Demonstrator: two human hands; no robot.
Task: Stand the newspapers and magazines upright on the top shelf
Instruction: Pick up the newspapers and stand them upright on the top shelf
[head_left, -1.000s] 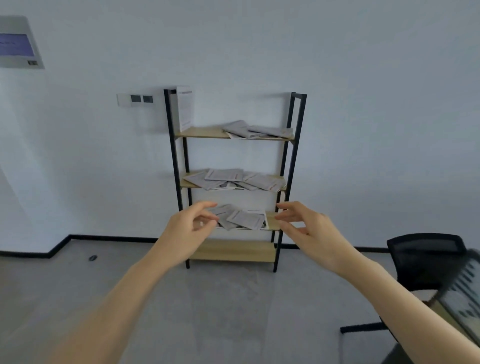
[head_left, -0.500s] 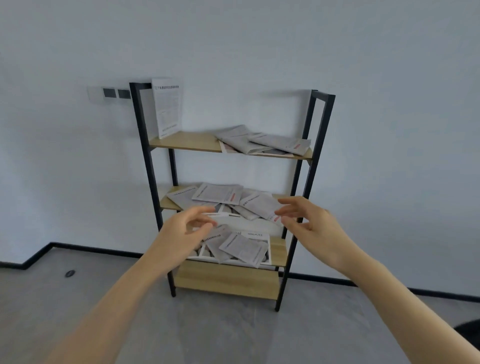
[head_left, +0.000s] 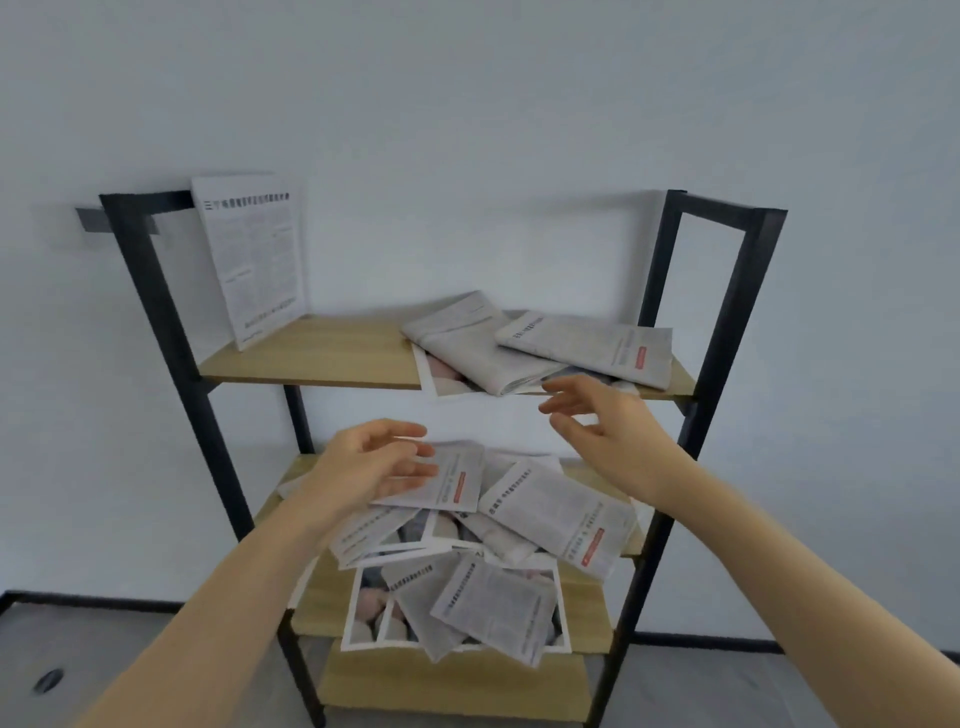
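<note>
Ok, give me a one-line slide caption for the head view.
Both open hands, left hand and right hand, reach toward flat newspapers on the top shelf; one newspaper already stands upright.

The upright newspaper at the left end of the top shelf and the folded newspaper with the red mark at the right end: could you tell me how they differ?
The upright newspaper stands on its edge, leaning at the frame; the folded newspaper with the red mark lies flat. The upright one stands alone; the folded one overlaps another paper in a heap. The upright one shows only black print. Both sit on the top shelf, untouched by either hand.
</note>
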